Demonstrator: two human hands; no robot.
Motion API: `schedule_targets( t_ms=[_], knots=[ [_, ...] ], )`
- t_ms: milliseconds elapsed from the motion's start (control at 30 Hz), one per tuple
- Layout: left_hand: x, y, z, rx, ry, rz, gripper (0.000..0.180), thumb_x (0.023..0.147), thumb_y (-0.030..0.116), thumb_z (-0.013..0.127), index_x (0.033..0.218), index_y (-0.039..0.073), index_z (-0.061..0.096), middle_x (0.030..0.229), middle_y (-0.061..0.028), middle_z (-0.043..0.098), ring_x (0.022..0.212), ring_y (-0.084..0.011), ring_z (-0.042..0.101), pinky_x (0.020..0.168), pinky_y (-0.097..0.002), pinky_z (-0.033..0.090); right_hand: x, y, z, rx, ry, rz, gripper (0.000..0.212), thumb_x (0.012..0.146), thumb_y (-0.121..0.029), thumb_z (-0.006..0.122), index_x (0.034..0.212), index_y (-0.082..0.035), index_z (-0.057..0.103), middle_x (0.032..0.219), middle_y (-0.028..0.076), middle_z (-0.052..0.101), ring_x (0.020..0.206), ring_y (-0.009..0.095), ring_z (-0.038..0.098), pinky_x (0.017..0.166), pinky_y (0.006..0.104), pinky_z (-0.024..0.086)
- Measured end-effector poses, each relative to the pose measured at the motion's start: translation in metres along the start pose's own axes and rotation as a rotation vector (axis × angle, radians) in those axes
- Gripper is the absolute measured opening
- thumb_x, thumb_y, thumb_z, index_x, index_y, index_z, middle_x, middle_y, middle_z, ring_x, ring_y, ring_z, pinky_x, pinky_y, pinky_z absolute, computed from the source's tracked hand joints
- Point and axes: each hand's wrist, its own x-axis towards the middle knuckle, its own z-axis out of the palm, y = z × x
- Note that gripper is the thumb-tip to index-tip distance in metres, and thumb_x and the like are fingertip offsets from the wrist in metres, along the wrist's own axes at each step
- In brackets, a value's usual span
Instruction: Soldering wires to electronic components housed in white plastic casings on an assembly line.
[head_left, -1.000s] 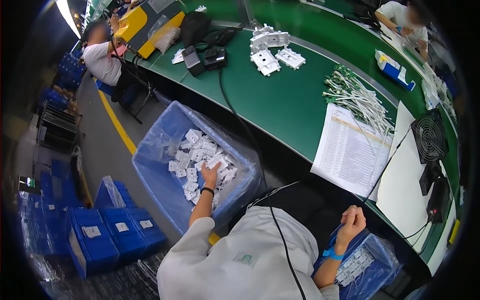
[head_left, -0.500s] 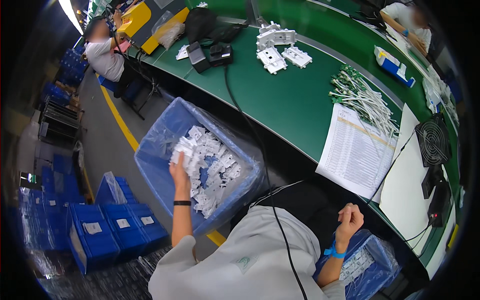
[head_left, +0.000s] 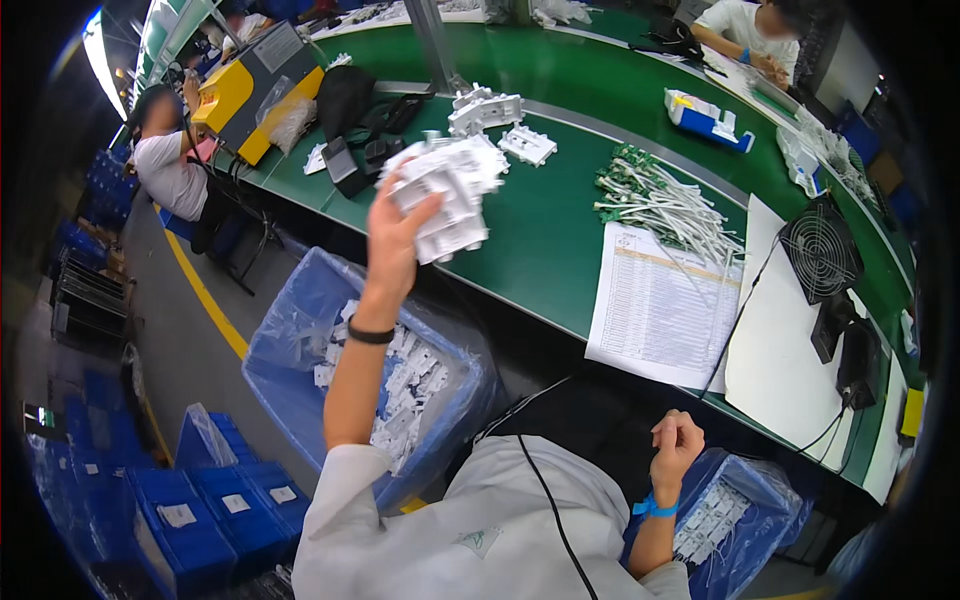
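A handful of white plastic housings is gripped in my left hand, raised over the near edge of the green table. The fingers behind the housings are hidden. Below my left forearm stands a blue bin lined with clear film, with many more loose white housings inside. My right hand is curled into a loose fist near my lap, and nothing shows in it. Farther back on the table lie more white housings, partly behind the held ones.
Bundled white cables with green boards lie beside a printed sheet. A black fan sits at the right. A second lined bin stands by my right forearm. Blue crates are at lower left. Other people sit at the far left and far right.
My left hand has come up out of the blue bin with white housings and moved over the table's edge. My right hand stays curled near my lap. The view has shifted slightly.
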Motion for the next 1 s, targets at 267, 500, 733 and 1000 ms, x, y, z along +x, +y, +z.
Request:
schedule_targets(
  t_ms=[267, 500, 733, 1000],
  knots=[
    [0.065, -0.056, 0.075, 0.016, -0.157, 0.053, 0.065, 0.088, 0.005, 0.076, 0.142, -0.006, 0.041, 0.118, -0.0142, 0.067, 0.102, -0.0177, 0.068, 0.088, -0.0308, 0.057, -0.003, 0.0, -0.008, -0.005, 0.023, 0.011, 0.027, 0.096, -0.008, 0.058, 0.07, 0.0, 0.057, 0.06, 0.004, 0.054, 0.049, 0.008, 0.047, 0.046, 0.0242, 0.031],
    [0.111, -0.039, 0.069, 0.453, -0.077, -0.177, 0.043, 0.092, 0.029, 0.074, 0.12, -0.003, 0.066, 0.112, -0.0083, 0.071, 0.096, -0.0139, 0.067, 0.086, -0.0274, 0.051, -0.002, 0.003, -0.005, 0.014, 0.035, 0.029, 0.028, 0.096, -0.008, 0.059, 0.069, 0.0, 0.057, 0.056, 0.003, 0.051, 0.047, 0.008, 0.044, 0.046, 0.0253, 0.029],
    [0.137, -0.019, 0.021, 1.349, 0.099, -0.036, 0.076, 0.086, 0.068, 0.061, 0.127, 0.004, 0.066, 0.11, -0.0196, 0.073, 0.103, -0.0376, 0.069, 0.092, -0.0447, 0.052, 0.0, 0.011, -0.003, 0.027, 0.023, 0.052, 0.028, 0.095, -0.007, 0.06, 0.068, 0.001, 0.058, 0.056, 0.003, 0.051, 0.048, 0.008, 0.044, 0.046, 0.0257, 0.029],
    [0.034, -0.046, -0.087, 1.243, 0.476, 0.634, 0.036, 0.093, 0.025, 0.069, 0.123, 0.006, 0.064, 0.123, -0.0168, 0.059, 0.117, -0.0354, 0.051, 0.102, -0.0422, 0.039, -0.003, 0.022, -0.011, -0.058, 0.073, 0.063, 0.033, 0.102, -0.015, 0.055, 0.071, -0.003, 0.053, 0.062, 0.001, 0.047, 0.051, 0.006, 0.041, 0.047, 0.0233, 0.027]
  ],
)
